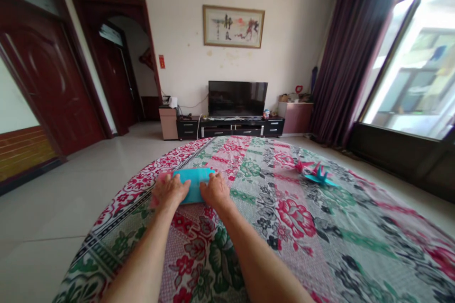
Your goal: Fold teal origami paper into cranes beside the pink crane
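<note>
A sheet of blue paper (pixel 194 186) lies on the flowered tablecloth, with a crease or layer edge running down its middle. My left hand (pixel 173 192) rests over its left side, thumb apart and fingers laid out on the paper. Pink paper (pixel 164 178) shows around that hand's fingers, partly hidden under it. At the right edge of the blue sheet, my right hand (pixel 217 191) has its thumb on the paper and its fingers bent over the edge. Slight blur hides the exact fingertip contact.
Folded paper cranes, pink (pixel 303 165) and blue (pixel 322 178), sit on the right part of the tablecloth (pixel 263 227). Beyond the round table edge are a low black cabinet (pixel 188 129) and a television (pixel 238 99). A window (pixel 408 66) is at right.
</note>
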A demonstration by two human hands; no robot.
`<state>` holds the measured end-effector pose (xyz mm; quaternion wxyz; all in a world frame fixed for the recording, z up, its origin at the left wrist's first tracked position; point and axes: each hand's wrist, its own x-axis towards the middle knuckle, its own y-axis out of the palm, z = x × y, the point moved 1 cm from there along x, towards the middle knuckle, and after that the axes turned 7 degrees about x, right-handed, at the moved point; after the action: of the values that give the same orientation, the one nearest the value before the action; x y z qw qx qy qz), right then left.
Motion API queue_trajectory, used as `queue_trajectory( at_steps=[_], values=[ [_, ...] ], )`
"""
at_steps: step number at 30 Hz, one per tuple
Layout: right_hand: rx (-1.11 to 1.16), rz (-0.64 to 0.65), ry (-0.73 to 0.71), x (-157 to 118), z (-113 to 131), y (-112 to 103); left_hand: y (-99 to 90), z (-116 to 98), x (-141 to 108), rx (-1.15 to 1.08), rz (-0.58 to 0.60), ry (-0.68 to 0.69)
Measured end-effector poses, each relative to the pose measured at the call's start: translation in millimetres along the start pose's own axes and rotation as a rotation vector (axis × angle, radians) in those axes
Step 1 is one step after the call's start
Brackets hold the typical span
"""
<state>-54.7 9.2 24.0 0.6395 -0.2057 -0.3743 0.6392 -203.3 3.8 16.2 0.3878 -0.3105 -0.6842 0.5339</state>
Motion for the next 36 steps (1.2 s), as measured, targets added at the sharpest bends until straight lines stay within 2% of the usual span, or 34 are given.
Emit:
queue_trajectory(
  at_steps=[5, 9, 11, 18, 24, 30, 36],
  values=[
    [0.061, 0.002, 0.027, 9, -11, -6, -2.6, -10, -10, 0.015, -0.012, 0.040],
    [0.325, -0.028, 0.104, 21, -23, -11, -2.7, -20, -20, 0.027, -0.070, 0.092],
    [0.378, -0.023, 0.123, 26, -29, -11, -2.2, -23, -22, 0.029, -0.099, 0.129],
    [0.632, -0.021, 0.235, 35, -45, -5, -0.6, -21, -11, -0.041, -0.112, 0.227],
    [0.919, -0.014, 0.238, 34, -45, -8, 1.0, -23, -9, -0.091, -0.112, 0.387],
    [1.160, 0.083, 0.241, 32, -39, -9, 4.9, -23, -13, -0.079, -0.058, 0.348],
    [1.177, 0.193, 0.417, 33, -40, -6, 7.7, -22, -12, -0.032, -0.065, 0.320]
  ],
)
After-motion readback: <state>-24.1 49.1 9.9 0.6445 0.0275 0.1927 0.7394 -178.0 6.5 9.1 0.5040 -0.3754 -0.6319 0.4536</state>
